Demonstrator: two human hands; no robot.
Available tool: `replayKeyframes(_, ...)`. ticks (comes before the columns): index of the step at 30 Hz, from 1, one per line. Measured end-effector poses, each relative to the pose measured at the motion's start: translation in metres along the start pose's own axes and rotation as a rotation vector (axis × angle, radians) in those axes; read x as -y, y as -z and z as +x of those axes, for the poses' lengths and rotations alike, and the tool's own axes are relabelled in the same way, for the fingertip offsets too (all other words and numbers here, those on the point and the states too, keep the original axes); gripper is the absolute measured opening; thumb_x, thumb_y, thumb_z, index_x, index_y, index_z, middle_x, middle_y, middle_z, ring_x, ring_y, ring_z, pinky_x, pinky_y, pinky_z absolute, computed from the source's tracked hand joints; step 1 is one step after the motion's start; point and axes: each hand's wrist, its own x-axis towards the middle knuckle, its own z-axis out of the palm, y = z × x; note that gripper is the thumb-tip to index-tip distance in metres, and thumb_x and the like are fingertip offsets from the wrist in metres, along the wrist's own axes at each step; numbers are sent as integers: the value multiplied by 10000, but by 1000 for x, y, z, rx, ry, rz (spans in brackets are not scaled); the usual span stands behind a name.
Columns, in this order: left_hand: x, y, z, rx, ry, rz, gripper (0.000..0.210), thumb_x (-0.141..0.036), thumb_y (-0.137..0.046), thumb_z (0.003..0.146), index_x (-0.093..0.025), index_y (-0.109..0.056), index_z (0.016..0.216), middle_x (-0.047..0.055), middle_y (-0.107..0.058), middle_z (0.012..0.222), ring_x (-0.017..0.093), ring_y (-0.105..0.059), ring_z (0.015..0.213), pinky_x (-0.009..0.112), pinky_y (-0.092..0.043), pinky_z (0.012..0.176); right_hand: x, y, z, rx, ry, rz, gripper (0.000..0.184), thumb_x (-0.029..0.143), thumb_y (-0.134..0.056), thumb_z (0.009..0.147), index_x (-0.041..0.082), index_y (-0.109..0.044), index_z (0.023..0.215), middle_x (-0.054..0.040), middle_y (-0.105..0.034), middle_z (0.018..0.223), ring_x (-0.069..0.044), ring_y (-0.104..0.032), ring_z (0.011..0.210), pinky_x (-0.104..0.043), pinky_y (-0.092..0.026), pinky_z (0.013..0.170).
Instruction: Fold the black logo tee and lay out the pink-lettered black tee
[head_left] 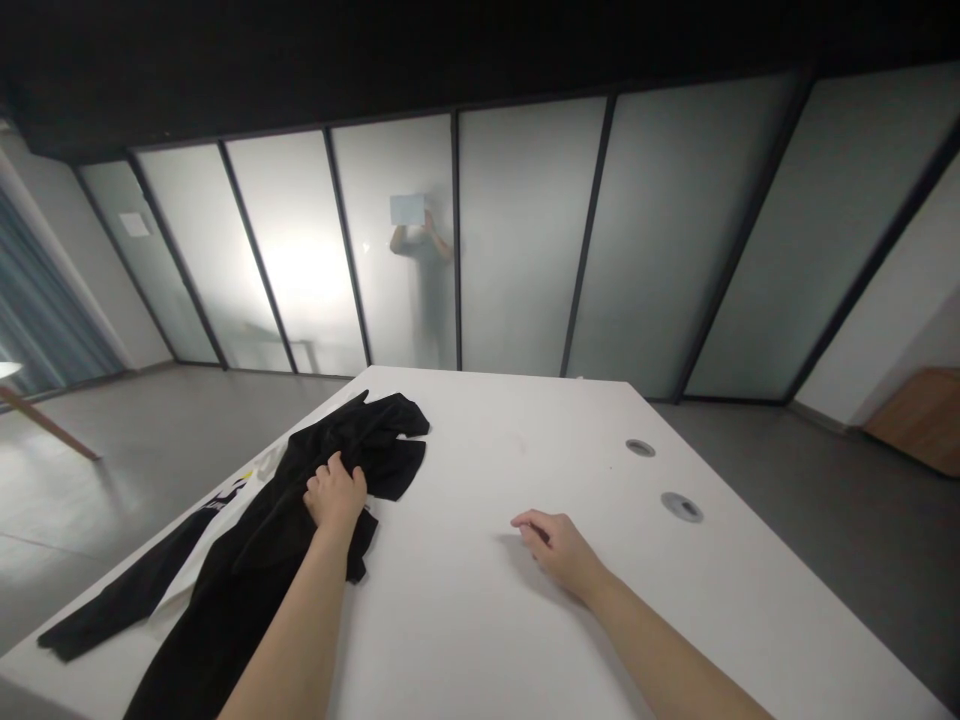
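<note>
A rumpled pile of black clothing (262, 540) lies along the left side of the white table (465, 600). My left hand (335, 493) is on top of it, fingers curled into the dark cloth. Under and beside this black cloth shows a white garment (184, 570) with a dark sleeve and a small purple and yellow print. To the right, my right hand (559, 548) hovers low over the bare tabletop, apart from the clothes. Its fingers are loosely folded, with nothing seen in them.
Two round grey cable grommets (682, 507) sit in the table's right side. Behind the table stands a frosted glass partition (525, 240), with a blurred person (427, 270) beyond it holding up a pale rectangle. A wooden piece (919, 420) is at the far right.
</note>
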Motion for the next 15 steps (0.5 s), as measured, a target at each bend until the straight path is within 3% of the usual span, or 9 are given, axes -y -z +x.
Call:
replayKeyframes(3, 1, 3, 4, 37, 6, -3, 712, -384, -519, 972, 5, -435, 1562, 309, -674, 1314, 434, -652, 1184, 528, -515, 962, -2, 0, 0, -2, -11, 34, 370, 413, -495, 1001, 210, -798, 1063, -7, -677, 657, -186, -588, 569, -300, -425, 582)
replayKeyframes(9, -5, 9, 9, 218, -65, -94, 455, -384, -535, 965, -149, -697, 1319, 223, -779, 1084, 410, -734, 1047, 490, -547, 876, -3, -1, 1, -1, -14, 28, 368, 425, -495, 1000, 223, -797, 1062, -6, -678, 662, -197, -615, 581, -309, -458, 597)
replayKeyframes(13, -37, 5, -18, 349, -245, -478, 350, -401, -540, 969, -178, -756, 1131, 144, -786, 1032, 322, -735, 981, 401, -547, 863, -5, -1, 4, -74, -21, -58, 401, 441, -459, 1024, 225, -795, 1061, -37, -731, 748, -224, -664, 674, -351, -525, 697)
replayKeyframes(15, -59, 2, -46, 590, -368, -786, 397, -507, -560, 969, -173, -765, 1028, 102, -769, 975, 280, -715, 937, 363, -548, 846, -10, -1, 5, -153, 19, -177, 406, 465, -482, 1018, 222, -788, 1127, -92, -783, 961, -271, -708, 909, -415, -548, 882)
